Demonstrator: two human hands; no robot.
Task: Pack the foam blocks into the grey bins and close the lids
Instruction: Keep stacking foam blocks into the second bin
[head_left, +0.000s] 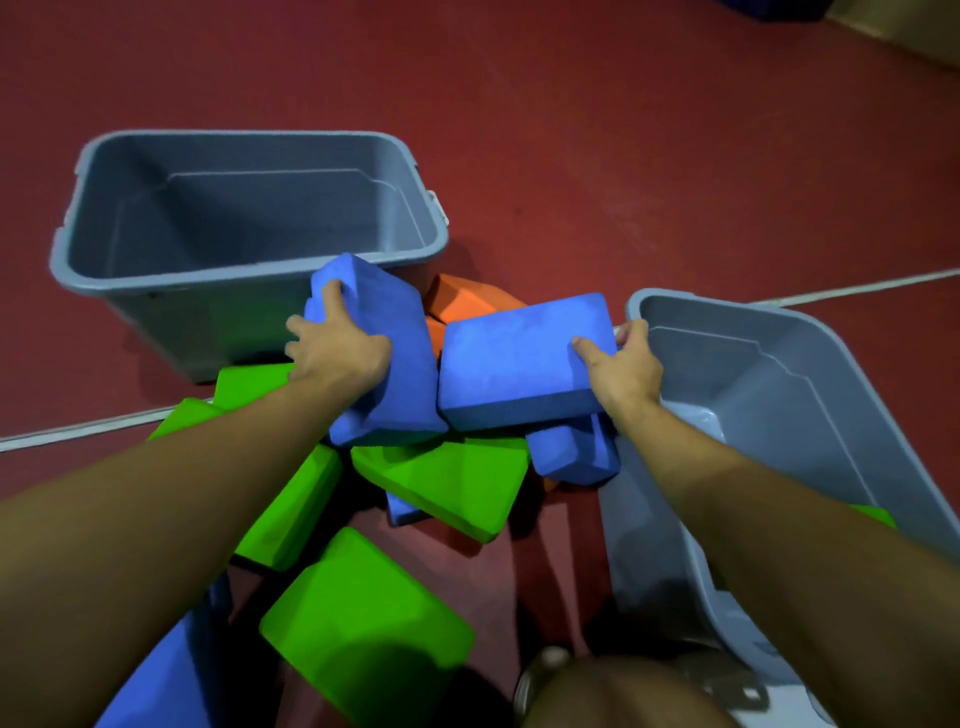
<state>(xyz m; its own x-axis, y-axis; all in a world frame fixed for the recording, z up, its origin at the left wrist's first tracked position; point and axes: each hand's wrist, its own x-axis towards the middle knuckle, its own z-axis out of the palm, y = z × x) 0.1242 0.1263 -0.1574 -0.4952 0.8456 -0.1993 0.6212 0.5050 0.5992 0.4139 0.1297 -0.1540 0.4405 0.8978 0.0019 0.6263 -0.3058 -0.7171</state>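
Two blue foam blocks (384, 338) (519, 358) are lifted off the pile between the grey bins (249, 280) (779, 405); left hand (337, 353) and right hand (623, 369) fingers each grip one. Packing has barely begun; next, each block probably drops into a bin.

Floor (623, 130): dark red, smooth surface, covering nearly the whole view. 1 pale line (857, 288) runs across it from the left edge toward the right edge, rising slightly to the right. Far right corner: a light-coloured wall base (904, 36), with a dark blue object (774, 8) just beside it at the top edge, too cropped to identify.
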